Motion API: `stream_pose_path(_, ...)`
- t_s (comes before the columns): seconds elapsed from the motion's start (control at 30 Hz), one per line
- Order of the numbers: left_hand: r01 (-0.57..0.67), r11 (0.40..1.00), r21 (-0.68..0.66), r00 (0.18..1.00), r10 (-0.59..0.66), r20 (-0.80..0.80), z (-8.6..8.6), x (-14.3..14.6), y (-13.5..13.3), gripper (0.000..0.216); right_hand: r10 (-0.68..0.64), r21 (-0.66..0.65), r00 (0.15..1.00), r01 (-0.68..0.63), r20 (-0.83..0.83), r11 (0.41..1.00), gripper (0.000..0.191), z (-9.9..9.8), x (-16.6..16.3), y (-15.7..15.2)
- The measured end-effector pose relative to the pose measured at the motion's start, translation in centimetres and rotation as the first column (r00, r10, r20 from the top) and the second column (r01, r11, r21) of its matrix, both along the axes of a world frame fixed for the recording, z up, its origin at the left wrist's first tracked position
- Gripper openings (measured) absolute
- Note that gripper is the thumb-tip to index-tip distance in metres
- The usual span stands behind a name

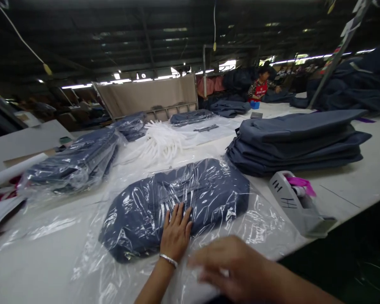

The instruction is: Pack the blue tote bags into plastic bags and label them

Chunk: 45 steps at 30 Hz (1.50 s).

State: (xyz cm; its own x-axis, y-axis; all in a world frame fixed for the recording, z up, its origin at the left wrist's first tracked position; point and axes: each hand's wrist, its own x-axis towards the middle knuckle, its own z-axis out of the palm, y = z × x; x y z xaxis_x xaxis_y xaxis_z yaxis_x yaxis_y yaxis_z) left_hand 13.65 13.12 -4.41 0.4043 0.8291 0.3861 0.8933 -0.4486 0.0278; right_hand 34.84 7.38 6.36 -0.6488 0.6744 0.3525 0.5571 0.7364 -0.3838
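In the head view a dark blue fabric bag (pixel 139 211) lies flat on the table inside a clear plastic sleeve (pixel 266 219). My left hand (pixel 176 232), with a silver bracelet at the wrist, rests palm down on the sleeve over the bag's lower middle, fingers stretched out. Just to its right, my right hand (pixel 228 266) is above the near edge of the plastic. Motion smears its fingers, which look bent, and whether they hold anything does not show.
A stack of dark blue bags (pixel 297 143) and a tape dispenser (pixel 291 202) stand at the right. Plastic-wrapped bags (pixel 79 156) lie at the left. Behind the sleeve is a bundle of white cords (pixel 163 141). Farther back, a person in a red apron (pixel 261 89) stands at the table (pixel 376 156).
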Motion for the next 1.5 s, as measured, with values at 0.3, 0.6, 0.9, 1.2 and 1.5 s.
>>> stream_pose_path(0.3,-0.202,0.978,0.048,0.977,0.198,0.076,5.1,-7.3,-0.8,0.059,-0.552,0.285,0.822,0.5,0.142,0.817,0.052,-7.3,9.5,13.1)
stream_pose_path(0.6,-0.307,0.952,0.015,0.952,0.307,0.002,0.1,-12.2,-1.6,0.058,-0.56,0.191,0.825,0.54,0.071,0.82,0.061,-13.5,13.8,11.5)
stream_pose_path(0.9,-0.169,0.984,-0.063,0.983,0.164,-0.086,1.4,-12.9,-2.0,0.062,-0.464,0.239,0.884,0.461,-0.047,0.854,0.054,-9.8,12.3,4.5)
stream_pose_path(1.2,-0.159,0.98,-0.116,0.972,0.135,-0.191,1.9,-13.1,-1.5,0.074,-0.265,0.274,0.961,0.275,-0.074,0.922,0.034,-12.3,9.4,-4.2)
stream_pose_path(1.5,-0.146,0.985,-0.091,0.967,0.123,-0.223,1.3,-13.9,-0.9,0.074,-0.203,0.415,0.952,0.285,-0.229,0.864,0.021,-10.7,6.9,-1.6)
